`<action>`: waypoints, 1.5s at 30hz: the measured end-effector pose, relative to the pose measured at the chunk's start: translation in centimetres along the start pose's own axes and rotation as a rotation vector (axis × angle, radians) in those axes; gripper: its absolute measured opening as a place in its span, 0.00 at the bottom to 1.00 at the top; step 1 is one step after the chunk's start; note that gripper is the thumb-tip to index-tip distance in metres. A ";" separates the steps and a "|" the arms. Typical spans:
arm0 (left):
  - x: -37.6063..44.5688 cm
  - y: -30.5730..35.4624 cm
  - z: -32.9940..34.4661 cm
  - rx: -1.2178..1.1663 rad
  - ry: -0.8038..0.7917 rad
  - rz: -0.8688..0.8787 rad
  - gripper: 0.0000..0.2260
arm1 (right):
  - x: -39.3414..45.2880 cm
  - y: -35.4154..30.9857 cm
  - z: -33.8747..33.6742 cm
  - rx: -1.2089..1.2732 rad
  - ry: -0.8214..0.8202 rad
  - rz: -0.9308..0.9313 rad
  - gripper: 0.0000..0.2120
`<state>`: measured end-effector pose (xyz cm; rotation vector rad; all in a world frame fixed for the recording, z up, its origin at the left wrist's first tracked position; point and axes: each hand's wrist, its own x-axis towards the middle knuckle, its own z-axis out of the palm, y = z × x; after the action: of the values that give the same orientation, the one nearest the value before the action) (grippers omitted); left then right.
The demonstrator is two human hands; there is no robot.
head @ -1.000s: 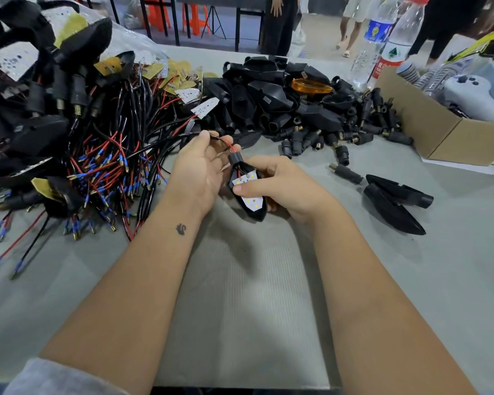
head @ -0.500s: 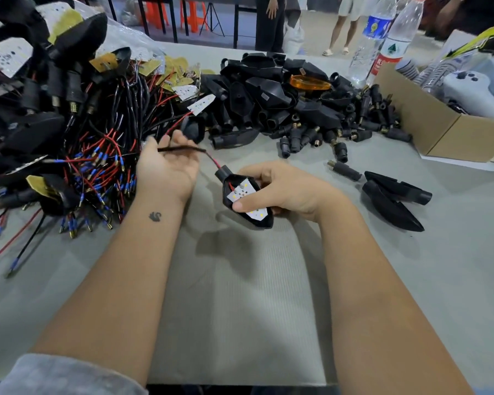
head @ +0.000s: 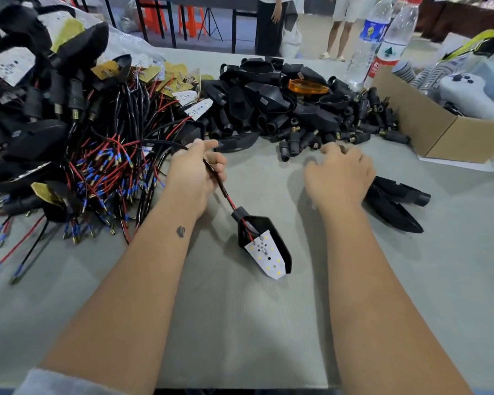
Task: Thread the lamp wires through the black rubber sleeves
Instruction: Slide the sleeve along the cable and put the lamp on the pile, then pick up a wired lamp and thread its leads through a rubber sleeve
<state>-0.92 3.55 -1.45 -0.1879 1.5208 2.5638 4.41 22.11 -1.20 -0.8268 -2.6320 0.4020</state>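
Note:
My left hand (head: 196, 172) grips the red and black lamp wires (head: 221, 189) just above a black lamp housing (head: 264, 246). The housing hangs from those wires near the table, with its white LED board (head: 265, 259) facing up. My right hand (head: 338, 173) reaches forward over the table with its fingers relaxed, fingertips at the near edge of a heap of small black rubber sleeves (head: 303, 141). It holds nothing that I can see.
A tangle of wired lamps (head: 77, 155) fills the left side. A pile of empty black housings (head: 268, 92) with one orange lens (head: 308, 86) lies at the back. Two black housings (head: 394, 203) lie right of my right hand. A cardboard box (head: 439, 132) and water bottles (head: 388, 44) stand at the far right.
My right hand let go of the lamp housing and moved forward to the rubber sleeves. The housing now dangles lower from the wires in my left hand.

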 end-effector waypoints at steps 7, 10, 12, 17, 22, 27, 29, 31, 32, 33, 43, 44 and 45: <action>-0.8 -0.4 0.8 0.395 -0.032 0.027 0.16 | -0.1 -0.1 0.2 -0.150 -0.017 0.020 0.12; -1.0 -1.2 1.3 0.573 -0.063 0.077 0.17 | -0.1 -0.5 0.1 -0.100 -0.044 -0.012 0.12; -1.1 -1.6 1.3 0.720 -0.045 0.158 0.18 | -0.3 -0.8 0.1 0.051 -0.056 -0.072 0.15; -2.0 -2.0 1.5 1.143 -0.008 0.358 0.22 | -1.7 -3.7 0.4 0.814 -0.224 -0.126 0.12; -2.1 -2.2 2.0 1.415 -0.036 0.397 0.14 | -2.7 -5.4 0.9 0.984 -0.471 -0.209 0.12; -1.8 -2.7 2.0 1.594 -0.088 0.473 0.07 | -2.4 -4.9 1.4 0.990 -0.438 -0.269 0.14; -1.7 -2.5 2.0 1.603 -0.106 0.478 0.11 | -2.3 -4.8 1.2 1.039 -0.431 -0.265 0.11; -1.6 -2.0 1.6 1.515 -0.124 0.445 0.14 | -2.3 -4.8 1.1 1.101 -0.439 -0.278 0.11; -1.6 -1.6 1.2 1.434 -0.142 0.423 0.14 | -2.3 -4.9 1.1 1.118 -0.447 -0.293 0.11; -1.5 -1.2 0.9 1.338 -0.183 0.400 0.14 | -2.4 -5.0 1.0 1.121 -0.455 -0.310 0.11; -0.2 2.1 -2.4 0.024 -0.064 0.307 0.20 | -2.1 -3.8 1.5 0.696 -0.398 -0.339 0.10; -0.3 2.2 -2.6 -0.019 -0.057 0.335 0.19 | -2.2 -3.8 1.5 0.694 -0.377 -0.335 0.10; -0.2 2.2 -2.6 -0.037 -0.042 0.342 0.20 | -2.2 -3.9 1.6 0.706 -0.357 -0.324 0.10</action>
<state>-1.03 0.22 -0.78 0.1342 1.6116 2.8328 3.50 17.48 -1.72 -0.1010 -2.5499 1.3733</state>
